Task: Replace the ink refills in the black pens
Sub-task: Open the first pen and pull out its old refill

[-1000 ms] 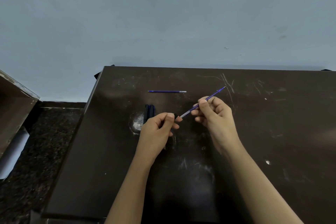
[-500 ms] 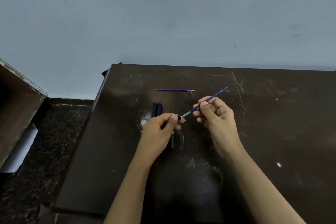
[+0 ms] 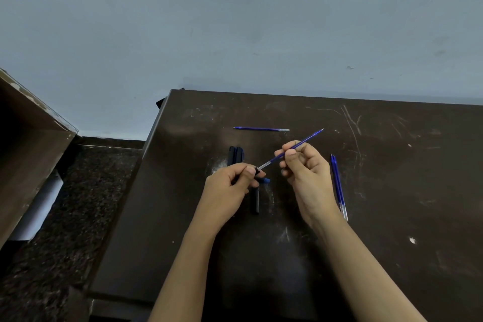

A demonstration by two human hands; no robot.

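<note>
Right hand (image 3: 307, 172) pinches refill (image 3: 291, 150); its end meets left hand (image 3: 230, 187).

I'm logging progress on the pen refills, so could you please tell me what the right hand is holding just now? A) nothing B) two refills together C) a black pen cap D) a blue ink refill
D: the right hand pinches one blue ink refill, its clear end pointing at the black pen gripped in the left hand.

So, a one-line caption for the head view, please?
Right hand holds a blue refill at the black pen barrel in the left hand.
</note>
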